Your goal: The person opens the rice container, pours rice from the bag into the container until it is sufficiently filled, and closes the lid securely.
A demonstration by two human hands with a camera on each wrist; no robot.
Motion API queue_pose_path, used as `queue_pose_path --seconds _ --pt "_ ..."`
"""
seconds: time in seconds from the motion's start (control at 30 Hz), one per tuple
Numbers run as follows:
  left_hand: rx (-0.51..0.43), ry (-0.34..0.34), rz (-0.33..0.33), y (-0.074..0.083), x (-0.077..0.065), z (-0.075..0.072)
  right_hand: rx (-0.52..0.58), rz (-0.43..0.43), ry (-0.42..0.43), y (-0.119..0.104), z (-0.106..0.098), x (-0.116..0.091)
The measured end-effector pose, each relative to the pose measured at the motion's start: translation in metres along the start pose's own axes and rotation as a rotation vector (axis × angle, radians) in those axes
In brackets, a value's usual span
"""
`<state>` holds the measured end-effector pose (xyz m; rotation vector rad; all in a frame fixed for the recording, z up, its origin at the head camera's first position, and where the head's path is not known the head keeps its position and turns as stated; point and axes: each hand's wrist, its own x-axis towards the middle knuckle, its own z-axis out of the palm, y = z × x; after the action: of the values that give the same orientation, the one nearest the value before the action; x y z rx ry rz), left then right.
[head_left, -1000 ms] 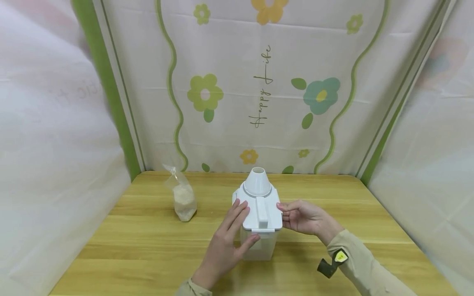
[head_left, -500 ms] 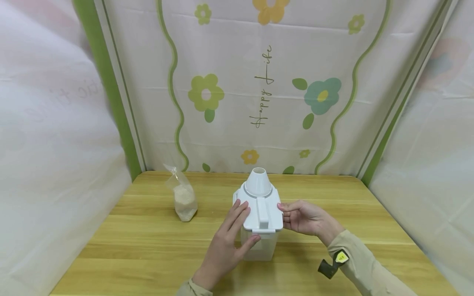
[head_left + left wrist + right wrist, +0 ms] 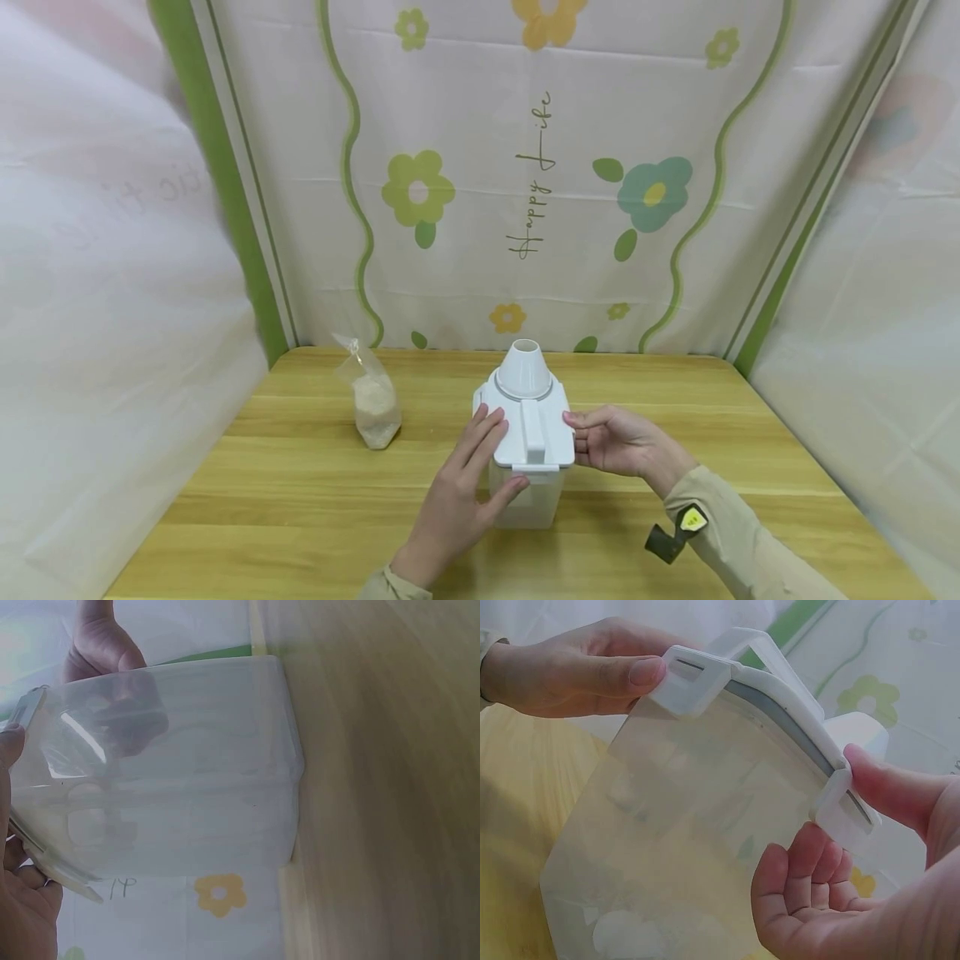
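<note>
Translucent box-shaped plastic container [image 3: 536,503]: upright on the yellow-brown wood-grain table [image 3: 300,492]; I place it near 6 o'clock in my head view.
Left hand [image 3: 457,496]: at 8 o'clock on the white plastic lid [image 3: 555,433], fingers spread over the edge, thumb on the white front latch [image 3: 696,699].
Right hand [image 3: 621,443]: at 3 o'clock, pinching the white side latch [image 3: 841,811].
White plastic cone [image 3: 524,373]: at the lid's 12 o'clock.
Clear plastic bag of pale granules [image 3: 375,408]: I note it at the container's 9 o'clock, well apart.
</note>
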<state>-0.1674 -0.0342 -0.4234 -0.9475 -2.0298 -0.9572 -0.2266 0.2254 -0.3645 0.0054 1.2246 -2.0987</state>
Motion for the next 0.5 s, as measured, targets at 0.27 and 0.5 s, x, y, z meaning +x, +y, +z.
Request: queue_pose_path --seconds 0.27,0.5 --pt "0.003 -0.006 -0.007 -0.0004 -0.0005 -0.0001 0.015 0.007 -0.017 0.0015 -0.0017 -0.0003" --pt "0.008 -0.001 -0.008 -0.0003 -0.0005 0.0 0.031 0.006 -0.01 0.002 -0.0016 0.0"
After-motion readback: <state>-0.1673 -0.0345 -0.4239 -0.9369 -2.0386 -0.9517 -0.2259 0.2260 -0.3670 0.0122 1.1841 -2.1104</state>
